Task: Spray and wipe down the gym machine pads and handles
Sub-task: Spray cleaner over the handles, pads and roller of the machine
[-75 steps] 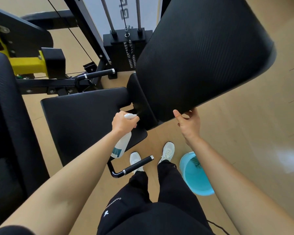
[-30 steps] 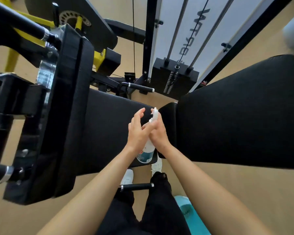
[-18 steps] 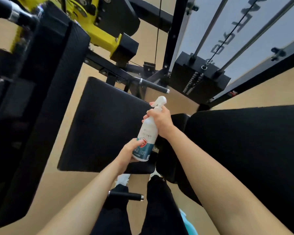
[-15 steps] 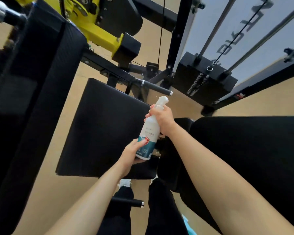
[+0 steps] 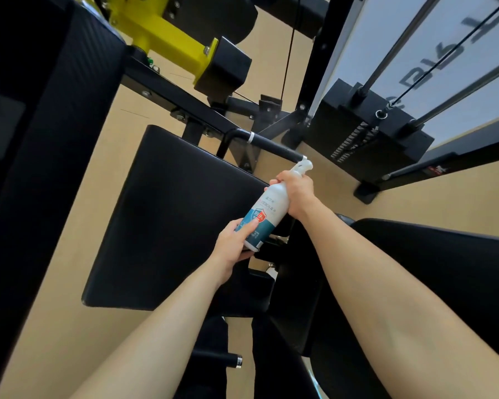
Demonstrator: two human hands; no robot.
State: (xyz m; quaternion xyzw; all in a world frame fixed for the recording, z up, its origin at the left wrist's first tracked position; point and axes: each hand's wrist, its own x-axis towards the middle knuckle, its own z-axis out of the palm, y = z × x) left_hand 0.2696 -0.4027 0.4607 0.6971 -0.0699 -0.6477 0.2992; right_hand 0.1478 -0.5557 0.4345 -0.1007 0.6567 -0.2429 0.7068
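Spray bottle [image 5: 264, 216] is held tilted over the flat seat pad [image 5: 179, 223], base toward 7 o'clock, nozzle toward 1 o'clock, pointed at the black handle [image 5: 271, 144] just beyond the nozzle. A faint mist is seen at 11 o'clock from the nozzle, over the handle; spraying is judged to be under way.

Right hand [image 5: 296, 192] is wrapped round the bottle's neck, fingers curled tight; whether the trigger is pressed cannot be told, as the forefinger is hidden. Left hand [image 5: 232, 244] cups the base from below, thumb laid flat across the label, fingers tucked under. The two-handed hold is likely kept to steady the aim.

Outward: a second pad [image 5: 444, 269] lies at 4 o'clock, under the right forearm. Weight stack [image 5: 366, 133] stands at 2 o'clock, the yellow bracket [image 5: 162, 36] at 11 o'clock. No cloth is seen; wiping is judged still to come.
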